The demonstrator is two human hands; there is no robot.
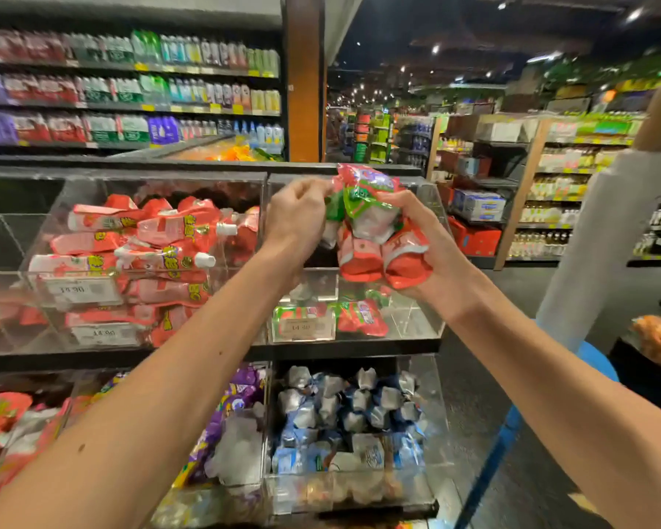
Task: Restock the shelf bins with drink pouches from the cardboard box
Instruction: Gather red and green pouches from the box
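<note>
Aisle floor [519, 299] opens to the right of the display, beyond the corner of the black shelf edge [344, 347]; a person's grey sleeve [603, 238] stands in that space, and a blue bar [489, 467] slants across the floor lower down. Both forearms reach forward over the lower tier to the upper one. The right hand [420, 246] is clamped round a bundle of drink pouches [371, 238], red at the bottom and green and red at the top. It holds the bundle above the open top of the upper right bin [428, 318], clear of its acrylic front wall. The left hand [294, 219] has its fingers curled at the bundle's top left, pinching the green edge of one pouch, though blur softens the contact. That bin is sparsely filled: a few green and red pouches [359, 318] lie at its bottom behind a price label [302, 327], with much room above them. The upper left bin [54, 208] beside it is heaped with red spouted pouches [161, 253] nearly to its rim. On the lower tier, the lower right bin [432, 414] holds blue and silver pouches [355, 410] standing upright, and the lower middle bin [266, 433] holds purple packs [241, 387] and pale ones. Bottled drinks [130, 89] line the far shelves behind
</note>
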